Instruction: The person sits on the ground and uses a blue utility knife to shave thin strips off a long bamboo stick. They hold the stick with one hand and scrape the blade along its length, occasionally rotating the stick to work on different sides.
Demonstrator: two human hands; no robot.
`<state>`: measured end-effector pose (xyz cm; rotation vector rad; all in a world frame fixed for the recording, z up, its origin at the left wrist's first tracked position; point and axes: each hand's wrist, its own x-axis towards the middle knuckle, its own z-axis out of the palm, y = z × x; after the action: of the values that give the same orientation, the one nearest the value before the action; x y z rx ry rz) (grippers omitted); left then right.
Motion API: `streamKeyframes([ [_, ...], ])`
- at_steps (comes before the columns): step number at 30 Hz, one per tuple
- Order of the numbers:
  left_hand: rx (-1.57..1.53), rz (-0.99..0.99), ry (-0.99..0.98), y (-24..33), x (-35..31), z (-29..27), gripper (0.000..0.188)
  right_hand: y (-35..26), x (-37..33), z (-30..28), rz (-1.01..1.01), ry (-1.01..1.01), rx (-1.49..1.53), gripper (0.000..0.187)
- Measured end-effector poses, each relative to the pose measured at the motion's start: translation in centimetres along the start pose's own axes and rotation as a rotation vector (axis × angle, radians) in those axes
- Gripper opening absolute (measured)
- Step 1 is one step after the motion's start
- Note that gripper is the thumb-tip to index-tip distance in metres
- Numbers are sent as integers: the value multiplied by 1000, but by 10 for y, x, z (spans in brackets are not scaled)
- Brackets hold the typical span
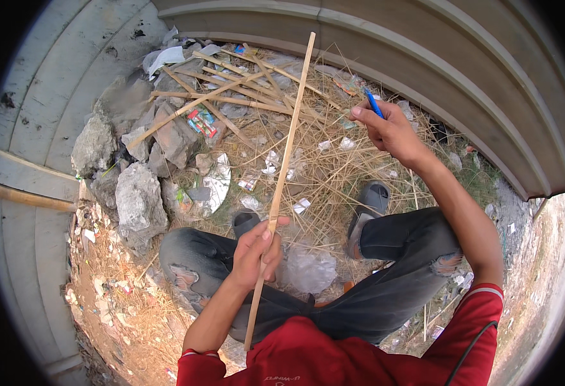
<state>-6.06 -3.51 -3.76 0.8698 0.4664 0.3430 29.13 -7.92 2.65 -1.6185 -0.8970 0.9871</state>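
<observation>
My left hand (256, 254) is closed around a long, pale bamboo strip (293, 122), gripping it in its lower part. The strip stands nearly upright across the view, its low end by my red shirt and its top leaning slightly right. Off to the right, raised and apart from the strip, my right hand (388, 128) closes on a slim blue tool (373, 103). The tool's blue end sticks up above the fingers; its kind cannot be made out. Several similar bamboo strips (231, 100) lie crossed in a pile beyond my left hand.
Grey rocks (142, 202) are heaped at the left, beside a pale panel wall (44, 96). A ribbed metal sheet (437, 71) curves along the back and right. Dry stalks, paper scraps and a clear plastic bag (309, 270) litter the ground between my legs and sandals (373, 198).
</observation>
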Motion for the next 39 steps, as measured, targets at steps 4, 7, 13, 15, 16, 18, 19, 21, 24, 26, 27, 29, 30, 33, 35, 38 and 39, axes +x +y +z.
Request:
streamKeyframes([
  [4, -35, 41, 47, 1, 3, 1, 46, 1, -6, 5, -17, -47, -125, 36],
  [7, -89, 91, 87, -1, 7, -2, 46, 2, -7, 5, -49, -54, -196, 36],
  [13, 241, 359, 428, 26, 22, -9, 44, -7, -19, 4, -76, -86, -288, 37],
  [15, 423, 616, 597, 52, 29, -15, 41, -9, -25, 3, -84, -100, -305, 37],
  [16, 522, 788, 692, 71, 29, -20, 39, -10, -26, 3, -90, -116, -315, 38],
  [18, 506, 1168, 872, 112, 27, -20, 32, -15, -32, 2, -103, -154, -347, 37],
  [19, 468, 1288, 903, 128, 23, -20, 30, -17, -33, 4, -117, -186, -357, 37],
  [21, 377, 1520, 947, 148, 20, -18, 25, -20, -39, 6, -135, -254, -379, 38],
  [24, 348, 1228, 911, 130, 27, 3, 23, -27, -48, 12, -157, -376, -415, 40],
  [26, 253, 1043, 798, 91, 37, 12, 19, -27, -49, 21, -172, -328, -403, 41],
  [27, 210, 953, 786, 71, 43, 20, 18, -29, -49, 28, -168, -287, -393, 41],
  [29, 15, 757, 711, 41, 50, 33, 17, -31, -47, 36, -122, -211, -358, 42],
  [30, -56, 690, 692, 30, 54, 39, 17, -26, -44, 39, -85, -177, -330, 42],
  [33, -89, 565, 604, 9, 54, 59, 21, -18, -37, 43, -35, -70, -130, 40],
  [35, -94, 499, 556, -4, 50, 67, 27, -16, -31, 44, -32, -17, 11, 38],
  [38, -194, 288, 490, -14, 44, 78, 36, -14, -26, 42, -26, 28, 96, 37],
  [39, -238, 179, 499, -14, 41, 84, 43, -14, -25, 40, -26, 30, 79, 38],
])
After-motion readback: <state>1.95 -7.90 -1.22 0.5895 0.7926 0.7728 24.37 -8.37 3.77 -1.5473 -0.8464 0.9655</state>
